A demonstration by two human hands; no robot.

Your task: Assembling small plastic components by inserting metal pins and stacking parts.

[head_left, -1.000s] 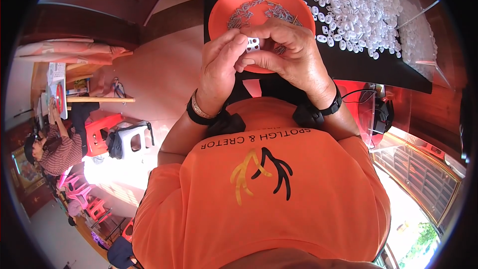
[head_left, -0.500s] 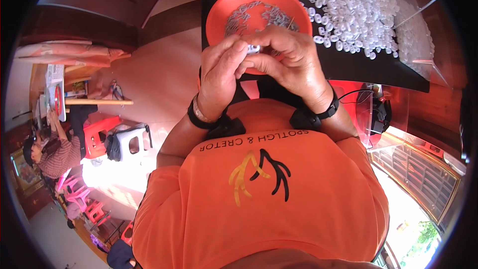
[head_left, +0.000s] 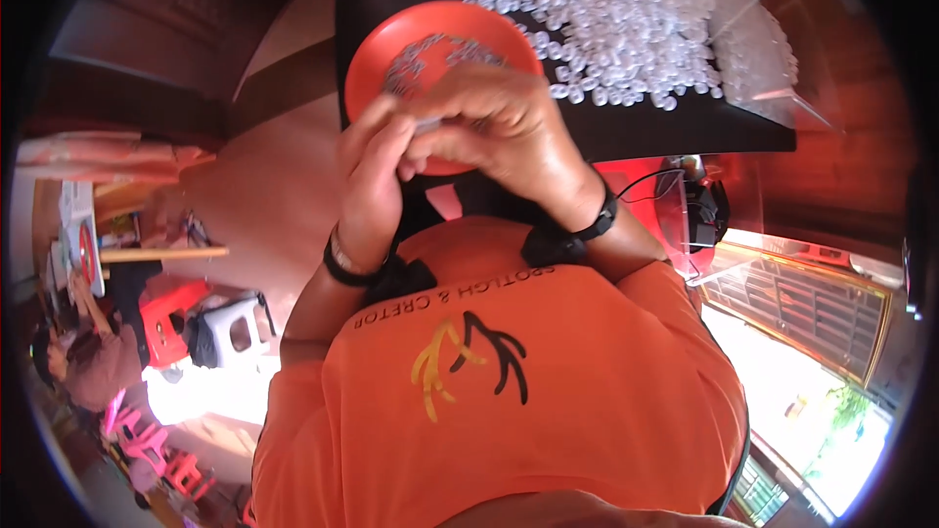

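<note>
Over an orange-red bowl [head_left: 364, 59], my two hands meet at the fingertips. My left hand [head_left: 372, 171] has its fingers pressed together round one end of a small whitish plastic piece [head_left: 427, 124]. From the other side, the bent thumb and fingers of my right hand [head_left: 504, 127] pinch the same piece. Blur and the fingers hide most of it. Small grey metal pieces [head_left: 413, 54] lie in the bowl, partly behind my right hand. Beyond it to the right spreads a heap of clear oval plastic pieces [head_left: 636, 20], with several loose ones at its edge.
The bowl and heap rest on a black tabletop [head_left: 626, 132]. A clear bag [head_left: 753, 49] of similar pieces lies at the far right. To the left are a white stool [head_left: 235, 328], red stools [head_left: 174, 313] and another person [head_left: 103, 362] at a small table.
The whole view has shifted, so bowl, heap and hands sit further left and slightly lower. Both hands still hold the small piece together; the right hand is now blurred.
</note>
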